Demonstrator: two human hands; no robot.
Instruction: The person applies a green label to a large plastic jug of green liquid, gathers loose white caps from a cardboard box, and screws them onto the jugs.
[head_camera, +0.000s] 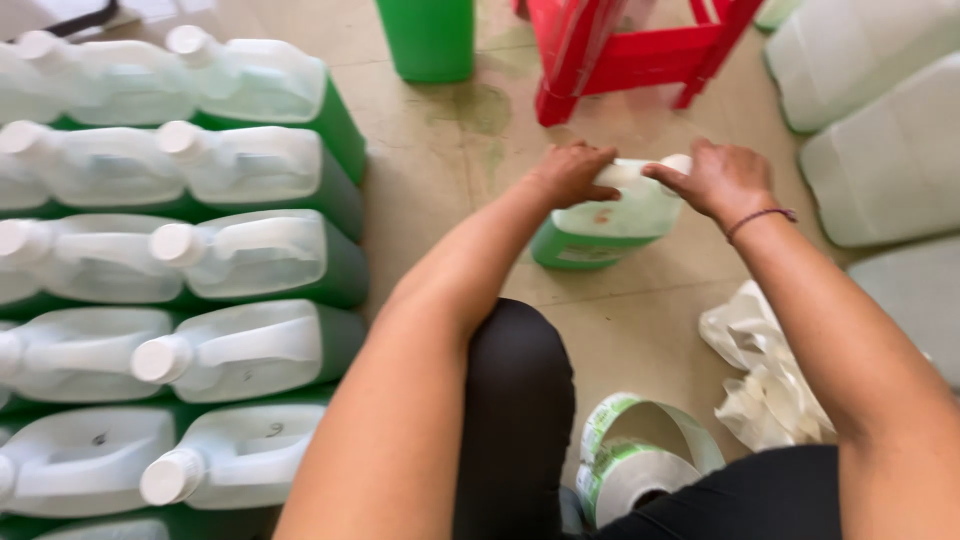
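Floor: pale, stained tile; carries everything here, and a greenish damp patch lies just beyond the jug in hand.

Stock of filled jugs: to the left of the jug in hand, well apart from it; white-topped, green liquid inside, laid on their sides in tight rows with capped necks all pointing the same way, apparently so they pack close and do not roll.

Pale jugs: to the right of the jug in hand, also lying flat, packed edge to edge.

Red plastic stool: just beyond the jug in hand.

Green container: beyond it, to the left of the stool.

Jug in hand: centre of the floor, between the person's knees and the stool; green liquid settled in its lower part, the white handle side turned up toward the hands.

Crumpled white plastic bags: nearer than the jug, to its right.

Roll of green-and-white labels: nearer than the jug, beside the knee, within easy reach.

Left hand: grip closed on the jug's upper edge, steadying it.

Right hand: fingers closed around the jug's neck end; the cap itself is mostly hidden.
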